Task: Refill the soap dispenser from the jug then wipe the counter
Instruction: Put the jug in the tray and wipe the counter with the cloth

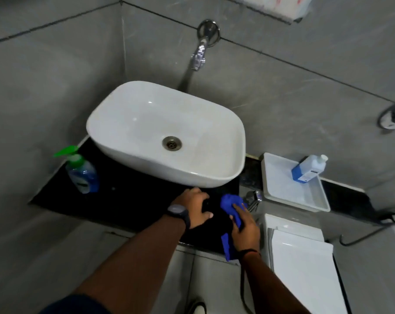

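A soap dispenser [82, 172] with a green pump and blue liquid stands on the black counter [128, 200] left of the white basin [167, 132]. The refill jug [308, 168], blue with a white cap, leans inside a white tray [280, 196] at the right. My right hand [244, 225] grips a blue cloth [231, 207] over the counter's front right corner; part of the cloth hangs below the hand. My left hand [195, 207] rests on the counter just left of the cloth, fingers curled, in front of the basin.
A chrome tap [201, 53] juts from the grey tiled wall above the basin. A small chrome valve [254, 198] sits between counter and tray. A white toilet tank lid [303, 264] lies low right, with a hose [364, 236] beside it.
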### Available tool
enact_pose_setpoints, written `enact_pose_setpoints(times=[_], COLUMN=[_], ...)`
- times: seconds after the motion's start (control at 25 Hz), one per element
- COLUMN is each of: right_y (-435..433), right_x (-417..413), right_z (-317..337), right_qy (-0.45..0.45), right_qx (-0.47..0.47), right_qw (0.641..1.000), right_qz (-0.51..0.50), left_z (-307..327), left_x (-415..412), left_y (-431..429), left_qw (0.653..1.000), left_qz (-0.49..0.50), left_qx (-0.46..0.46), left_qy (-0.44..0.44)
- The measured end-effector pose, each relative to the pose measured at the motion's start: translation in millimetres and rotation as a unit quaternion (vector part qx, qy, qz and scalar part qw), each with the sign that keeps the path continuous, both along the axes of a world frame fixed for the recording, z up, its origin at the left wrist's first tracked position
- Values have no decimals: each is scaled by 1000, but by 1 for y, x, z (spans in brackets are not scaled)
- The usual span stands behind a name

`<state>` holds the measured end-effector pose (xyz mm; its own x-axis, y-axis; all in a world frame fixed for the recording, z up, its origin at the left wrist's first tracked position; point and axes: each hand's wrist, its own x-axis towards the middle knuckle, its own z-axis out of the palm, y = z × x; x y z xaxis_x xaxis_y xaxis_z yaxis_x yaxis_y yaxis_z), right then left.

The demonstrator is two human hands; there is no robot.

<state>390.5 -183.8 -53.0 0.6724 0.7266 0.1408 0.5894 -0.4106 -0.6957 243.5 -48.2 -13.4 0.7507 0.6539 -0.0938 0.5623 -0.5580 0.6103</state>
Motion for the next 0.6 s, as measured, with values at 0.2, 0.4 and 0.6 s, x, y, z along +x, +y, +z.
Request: enact_pose_setpoints(times=[0.2, 0.4, 0.6], right_y=[-4, 37, 79], right_x=[156, 302, 381], right_z=[27, 8, -48], right_qy=[19, 28, 5], right_qx=[33, -18, -109], right_qw=[985, 990, 989], right_qz=[-171, -138, -99], left_z=[6, -17, -65], left_x=[165, 315, 401], left_y=[-31, -7, 30], left_qw=[995, 997, 997], left_qz=[-88, -62, -61], left_qx=[-16, -33, 38], left_qy=[-36, -30, -3])
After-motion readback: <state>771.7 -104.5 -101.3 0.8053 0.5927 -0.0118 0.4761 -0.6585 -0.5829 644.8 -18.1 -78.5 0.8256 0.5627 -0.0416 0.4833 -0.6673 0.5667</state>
